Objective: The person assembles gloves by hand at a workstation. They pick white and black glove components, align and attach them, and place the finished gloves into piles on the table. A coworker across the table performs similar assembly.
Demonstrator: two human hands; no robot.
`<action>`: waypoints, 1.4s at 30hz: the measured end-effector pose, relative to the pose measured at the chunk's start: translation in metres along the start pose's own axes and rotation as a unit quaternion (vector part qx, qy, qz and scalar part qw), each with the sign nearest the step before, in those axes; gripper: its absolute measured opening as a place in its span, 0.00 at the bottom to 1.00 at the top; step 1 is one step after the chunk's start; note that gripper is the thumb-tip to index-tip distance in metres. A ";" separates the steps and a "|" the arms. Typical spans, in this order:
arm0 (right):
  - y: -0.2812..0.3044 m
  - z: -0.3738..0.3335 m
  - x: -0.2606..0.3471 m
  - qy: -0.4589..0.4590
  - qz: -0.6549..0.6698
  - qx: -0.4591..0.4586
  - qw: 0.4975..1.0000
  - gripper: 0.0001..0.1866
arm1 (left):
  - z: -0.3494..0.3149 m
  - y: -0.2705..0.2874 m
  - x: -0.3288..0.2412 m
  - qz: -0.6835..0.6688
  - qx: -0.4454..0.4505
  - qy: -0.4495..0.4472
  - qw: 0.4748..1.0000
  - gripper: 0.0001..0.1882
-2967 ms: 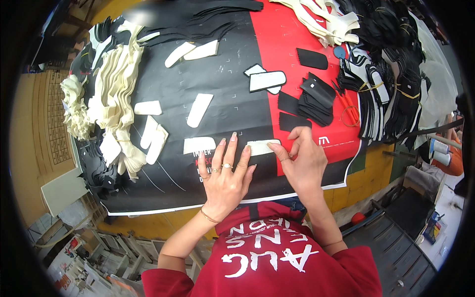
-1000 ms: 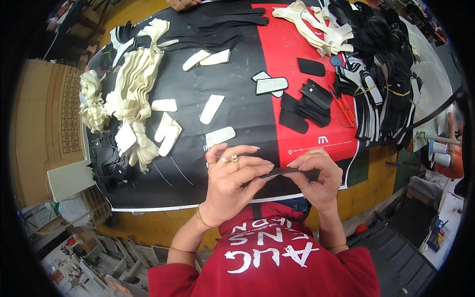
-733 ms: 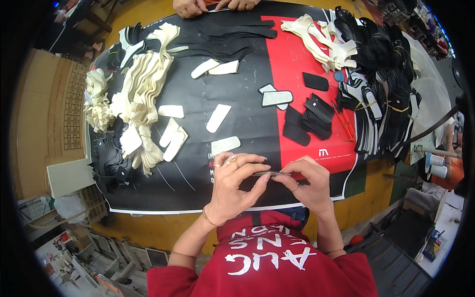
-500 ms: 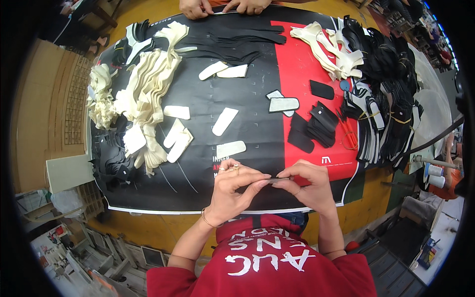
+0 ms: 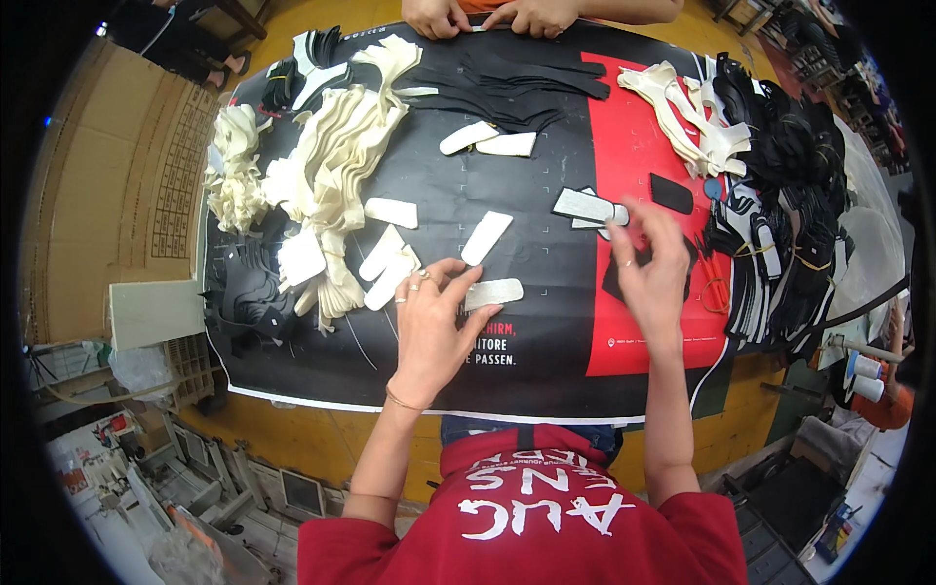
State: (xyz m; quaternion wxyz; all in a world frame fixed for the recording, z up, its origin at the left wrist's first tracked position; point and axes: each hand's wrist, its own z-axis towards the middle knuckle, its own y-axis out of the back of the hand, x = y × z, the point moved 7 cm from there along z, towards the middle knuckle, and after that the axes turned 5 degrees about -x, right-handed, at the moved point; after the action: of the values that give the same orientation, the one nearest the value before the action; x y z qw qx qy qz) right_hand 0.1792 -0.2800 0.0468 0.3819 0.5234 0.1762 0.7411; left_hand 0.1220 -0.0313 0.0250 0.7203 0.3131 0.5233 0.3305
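My left hand [image 5: 434, 322] reaches over a small cream pad with one rounded end [image 5: 494, 292]. Its thumb and forefinger are apart on either side of the pad, at its left part. Farther right, my right hand [image 5: 651, 263] has its thumb and forefinger at the rounded right end of a pale, dark-edged pad [image 5: 586, 207]. This pad lies over other dark-edged pads, partly hidden. My right hand and wrist cover part of the black pads [image 5: 612, 281] on the red area. More cream pads, such as one near my left fingertips [image 5: 487, 238], lie loose on the mat.
A black-and-red printed mat [image 5: 526, 366] covers the table. Cream cut pieces [image 5: 341, 146] are heaped left, black strips [image 5: 497, 83] lie at the far side, and bundled black pieces [image 5: 780, 127] at right. Orange-handled scissors [image 5: 715, 288] lie by the right bundles. Another person's hands [image 5: 531, 15] work at the far edge.
My hands have parted from pinching a thin dark-edged piece together near me. The right has gone forward and right to the dark-edged pads; the left has moved forward to the cream pad. The view has shifted.
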 end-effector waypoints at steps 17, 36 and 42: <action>-0.024 -0.095 0.011 -0.271 0.412 0.212 0.844 0.09 | -0.035 -0.019 -0.012 -0.467 0.092 0.253 0.842 0.08; 0.027 -0.102 0.040 -0.180 0.257 0.140 0.939 0.10 | -0.033 -0.015 -0.069 -0.353 0.012 0.088 0.931 0.09; 0.035 -0.098 0.056 -0.077 0.174 0.102 0.976 0.10 | -0.042 -0.032 -0.059 -0.508 0.054 0.179 0.841 0.07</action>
State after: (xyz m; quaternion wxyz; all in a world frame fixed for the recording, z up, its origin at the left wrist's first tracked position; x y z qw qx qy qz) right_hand 0.0674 -0.2464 0.0675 0.2041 0.6377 0.1271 0.7318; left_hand 0.0722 -0.0936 0.0210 0.6629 -0.0233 0.7459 -0.0598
